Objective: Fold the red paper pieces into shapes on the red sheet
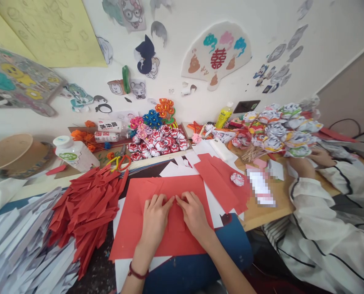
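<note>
A small piece of red paper point(176, 223) lies between my hands, over a large red sheet point(129, 241). At its upper left corner my left hand point(155, 214) is closed, thumb and forefinger pinching the edge. My right hand point(194, 214) pinches the upper right corner in the same way, with the two thumbs close together. Another piece of red paper point(149, 190) rests on the large sheet behind my left fingers. White sheets point(120, 269) stick out from under the red one.
Folded red strips point(86, 204) and white strips point(25, 241) are piled at the left. Behind stand a white bottle point(74, 153), scissors point(120, 162) and red-white paper flowers point(157, 143). More red sheets point(218, 179) lie to the right, beside a co-worker's sleeve point(310, 204).
</note>
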A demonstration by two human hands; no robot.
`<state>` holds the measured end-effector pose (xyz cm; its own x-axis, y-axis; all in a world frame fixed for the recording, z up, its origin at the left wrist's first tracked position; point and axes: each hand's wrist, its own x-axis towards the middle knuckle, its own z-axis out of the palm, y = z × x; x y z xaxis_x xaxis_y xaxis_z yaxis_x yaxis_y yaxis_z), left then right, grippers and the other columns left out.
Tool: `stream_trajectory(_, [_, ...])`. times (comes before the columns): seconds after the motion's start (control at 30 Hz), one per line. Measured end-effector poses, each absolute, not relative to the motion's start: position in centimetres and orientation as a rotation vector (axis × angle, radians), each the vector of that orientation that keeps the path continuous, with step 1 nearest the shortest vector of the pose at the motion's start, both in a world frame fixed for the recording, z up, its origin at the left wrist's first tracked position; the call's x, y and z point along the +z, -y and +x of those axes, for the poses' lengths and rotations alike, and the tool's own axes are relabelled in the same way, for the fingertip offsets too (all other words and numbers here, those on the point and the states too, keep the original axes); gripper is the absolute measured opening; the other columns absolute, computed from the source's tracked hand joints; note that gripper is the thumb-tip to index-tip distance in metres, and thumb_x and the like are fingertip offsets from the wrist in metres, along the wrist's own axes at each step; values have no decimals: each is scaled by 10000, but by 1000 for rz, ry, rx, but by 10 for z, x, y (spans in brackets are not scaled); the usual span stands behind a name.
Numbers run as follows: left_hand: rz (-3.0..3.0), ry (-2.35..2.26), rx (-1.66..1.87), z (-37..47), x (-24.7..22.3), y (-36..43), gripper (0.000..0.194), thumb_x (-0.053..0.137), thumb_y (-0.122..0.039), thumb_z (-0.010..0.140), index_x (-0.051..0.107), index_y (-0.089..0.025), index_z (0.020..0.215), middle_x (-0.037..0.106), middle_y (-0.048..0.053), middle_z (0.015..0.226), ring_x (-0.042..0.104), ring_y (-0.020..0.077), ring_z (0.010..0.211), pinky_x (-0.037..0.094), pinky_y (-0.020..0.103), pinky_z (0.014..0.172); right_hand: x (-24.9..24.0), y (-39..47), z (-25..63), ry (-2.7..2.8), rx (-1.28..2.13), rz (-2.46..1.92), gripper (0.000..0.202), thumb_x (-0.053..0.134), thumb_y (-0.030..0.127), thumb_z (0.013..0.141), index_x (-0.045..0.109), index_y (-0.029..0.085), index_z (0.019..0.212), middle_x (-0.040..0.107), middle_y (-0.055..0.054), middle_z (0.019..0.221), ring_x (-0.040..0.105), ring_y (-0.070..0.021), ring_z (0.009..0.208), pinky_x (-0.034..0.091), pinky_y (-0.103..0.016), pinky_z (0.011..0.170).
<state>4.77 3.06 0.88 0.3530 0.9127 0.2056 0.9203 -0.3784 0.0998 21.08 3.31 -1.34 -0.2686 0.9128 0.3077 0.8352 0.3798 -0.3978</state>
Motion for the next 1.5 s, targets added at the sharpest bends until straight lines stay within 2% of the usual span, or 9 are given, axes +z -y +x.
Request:
stream_trajectory(0.23, [-2580,1578,-229,54,5,-27,500,445,-28,846,541,-166,1316,597,113,1121,515,243,981,379,385,796,-13,-32,207,2160,218,-1596,389,416,-14,858,681,184,1063,542,-94,955,493,-225,863,464,-363,747])
stream_trajectory(0.5, [-2510,1628,-150,39,16,-9,566,466,-25,807,554,-262,1315,603,99,1174,514,252,1031,384,398,828,-11,-28,203,2143,130,-1667,398,456,19,858,667,202,1141,536,-124,1052,495,-248,906,457,-393,764])
stream_trajectory(0.7, [-2358,1712,-224,42,22,-1,409,464,-59,824,678,-231,1128,634,106,1146,527,263,965,383,430,824,-6,-26,204,2188,116,-1677,414,442,15,863,667,209,1150,539,-113,1004,482,-243,868,437,-375,723])
stream_trajectory(0.87, [-2387,1658,-250,54,11,-10,509,437,-35,837,582,-205,1295,612,110,1232,521,267,1014,396,412,827,3,-24,207,2249,90,-1689,436,478,28,852,654,231,1195,553,-118,1027,490,-246,882,433,-371,735])
stream_trajectory(1.1, [-2436,1686,-185,53,12,-11,517,436,-38,848,549,-205,1324,610,119,1219,527,273,1074,394,421,866,3,-13,218,2392,-22,-1668,527,496,-18,782,634,188,1247,592,-134,990,499,-282,919,430,-421,813])
stream_trajectory(1.2, [-2519,1867,-315,48,21,-19,380,441,-162,914,591,-252,1251,631,91,1116,569,238,991,414,361,789,1,-8,219,2381,11,-1675,492,493,-6,806,642,177,1237,601,-129,969,510,-277,890,441,-414,802])
stream_trajectory(1.27, [-2512,2036,-417,48,26,-26,284,414,-289,958,619,-227,1145,649,82,1055,592,230,964,420,345,778,0,-7,217,2340,45,-1678,451,467,3,842,644,161,1225,606,-128,976,519,-272,895,450,-406,808])
stream_trajectory(1.33, [-2474,2205,-443,51,28,-32,294,389,-373,970,613,-190,1028,670,77,945,621,227,897,419,329,740,0,-6,215,2276,112,-1684,402,432,26,890,650,154,1202,608,-122,960,528,-262,893,458,-395,806])
stream_trajectory(1.5, [-2597,2327,-577,61,22,-37,197,426,-303,945,550,-201,832,641,30,786,603,180,721,356,260,596,4,-14,220,2021,469,-1633,254,477,212,965,654,182,1144,609,-85,938,568,-229,885,478,-356,796])
